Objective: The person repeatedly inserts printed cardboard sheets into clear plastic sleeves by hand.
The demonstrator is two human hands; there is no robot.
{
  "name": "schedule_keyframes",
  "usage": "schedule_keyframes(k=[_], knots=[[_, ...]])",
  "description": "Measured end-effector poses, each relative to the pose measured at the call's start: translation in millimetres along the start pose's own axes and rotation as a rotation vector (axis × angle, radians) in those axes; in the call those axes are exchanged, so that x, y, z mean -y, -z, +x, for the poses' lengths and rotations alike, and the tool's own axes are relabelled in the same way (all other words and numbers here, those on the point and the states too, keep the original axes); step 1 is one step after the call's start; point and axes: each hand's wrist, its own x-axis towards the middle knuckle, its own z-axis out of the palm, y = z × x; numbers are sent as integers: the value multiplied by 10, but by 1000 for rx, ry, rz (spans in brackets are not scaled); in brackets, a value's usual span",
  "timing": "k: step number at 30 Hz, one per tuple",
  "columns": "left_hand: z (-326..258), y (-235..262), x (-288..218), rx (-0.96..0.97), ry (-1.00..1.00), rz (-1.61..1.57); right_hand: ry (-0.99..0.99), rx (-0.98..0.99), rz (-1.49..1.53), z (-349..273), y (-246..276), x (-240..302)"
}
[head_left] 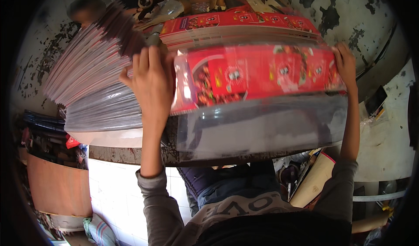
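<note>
A glossy red printed sheet point(262, 73) with food pictures is stretched between my two hands, slightly blurred. My left hand point(150, 77) is closed at its left edge, fingers curled over the upper corner. At the upper right corner my right hand point(346, 67) grips the same sheet, its fingertips partly hidden. Clear plastic film point(262, 128) lies under the sheet's lower edge and spreads toward me. Just behind is a thick stack of matching red sheets point(238, 21), the pale edges of its layers showing.
Left of my left hand, a tall fanned stack of sheets point(104, 102) leans on the dark worktable point(118, 154). Tape and tools clutter the back. Peeling walls point(336, 10) rise behind, and another person point(89, 10) is at the far left. A brown panel point(59, 182) stands lower left.
</note>
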Motion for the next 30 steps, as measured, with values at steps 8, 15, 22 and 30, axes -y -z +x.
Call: schedule_keyframes(k=[8, 15, 22, 30], knots=[[-7, -680, -151, 448, 30, -188, -77, 394, -345, 385, -941, 385], [-549, -822, -444, 774, -60, -175, -92, 758, 38, 196, -1229, 1159], [-629, -927, -437, 747, -55, 35, 68, 268, -49, -106, -1734, 1186], [-674, -912, -456, 690, -24, -25, 95, 77, 66, -51, -1562, 1334]])
